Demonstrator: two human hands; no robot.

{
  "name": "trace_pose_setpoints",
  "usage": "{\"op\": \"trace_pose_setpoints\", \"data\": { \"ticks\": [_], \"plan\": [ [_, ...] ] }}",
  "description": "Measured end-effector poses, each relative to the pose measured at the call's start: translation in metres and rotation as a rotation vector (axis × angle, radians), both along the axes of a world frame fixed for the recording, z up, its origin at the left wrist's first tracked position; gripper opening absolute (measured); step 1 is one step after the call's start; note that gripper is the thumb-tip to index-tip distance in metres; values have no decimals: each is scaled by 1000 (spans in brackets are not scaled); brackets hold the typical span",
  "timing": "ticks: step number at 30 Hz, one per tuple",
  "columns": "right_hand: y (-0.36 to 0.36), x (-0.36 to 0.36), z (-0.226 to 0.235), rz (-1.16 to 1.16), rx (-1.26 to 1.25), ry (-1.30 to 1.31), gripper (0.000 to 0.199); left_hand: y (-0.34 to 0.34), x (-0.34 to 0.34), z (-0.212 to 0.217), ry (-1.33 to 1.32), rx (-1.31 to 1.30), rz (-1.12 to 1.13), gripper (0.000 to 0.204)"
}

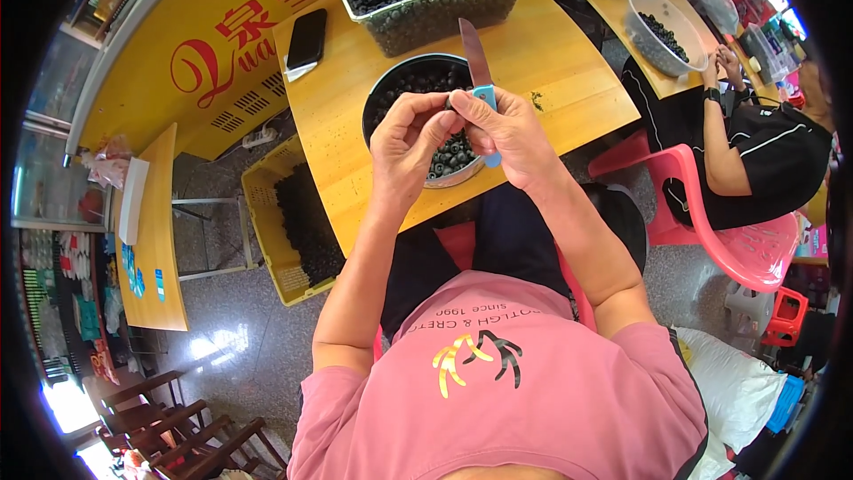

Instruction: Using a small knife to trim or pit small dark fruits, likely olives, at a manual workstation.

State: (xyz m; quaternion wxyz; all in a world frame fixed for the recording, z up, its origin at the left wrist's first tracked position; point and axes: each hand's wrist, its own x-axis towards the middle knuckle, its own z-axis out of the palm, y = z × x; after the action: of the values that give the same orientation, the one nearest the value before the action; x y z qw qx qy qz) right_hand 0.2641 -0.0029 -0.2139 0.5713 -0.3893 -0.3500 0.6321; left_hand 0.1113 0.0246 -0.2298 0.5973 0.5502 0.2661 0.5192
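My left hand [410, 138] is closed in a pinch on a small dark round piece that looks like a snail, mostly hidden by the fingertips. My right hand [514, 138] grips a knife [476, 58] by its light-blue handle, blade pointing up and away from me. The right thumb and fingertips meet the left ones at the small piece. Just beneath both hands, a round metal bowl [380, 84] stands near the table's front edge, partly filled with more dark snail-like pieces [453, 156]. My hands and wrists cover part of the bowl.
On the wooden table [577, 80] are a clear bin [435, 13] heaped with dark pieces and a black phone [307, 37]. A yellow crate [267, 204] of dark pieces sits on the floor at left. At right, a person [755, 151] sits on a pink chair [711, 240] beside another bowl [653, 31].
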Motion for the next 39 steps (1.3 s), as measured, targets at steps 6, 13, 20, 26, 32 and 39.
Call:
{"op": "trace_pose_setpoints", "data": {
  "ticks": [6,13,20,26,32,39],
  "plan": [
    [-1,-5,0,-40,28,-28,22,-2,1,-2,8,-66,43,17],
    [1,-2,-1,15,10,16,22,0,-3,-8,-2,60,63,14],
    [2,3,3,112,-36,61,18,0,-4,-9,-170,-56,-17,15],
    [-1,-7,-5,-276,558,-863,17,3,-4,-16,-253,-161,-42,16],
    [-2,-4,-2,-419,790,-1202,14,3,-3,-16,-220,-125,-38,15],
    [2,1,-6,-415,833,-1218,13,0,-5,-8,-227,-69,-59,14]
  ]
}}
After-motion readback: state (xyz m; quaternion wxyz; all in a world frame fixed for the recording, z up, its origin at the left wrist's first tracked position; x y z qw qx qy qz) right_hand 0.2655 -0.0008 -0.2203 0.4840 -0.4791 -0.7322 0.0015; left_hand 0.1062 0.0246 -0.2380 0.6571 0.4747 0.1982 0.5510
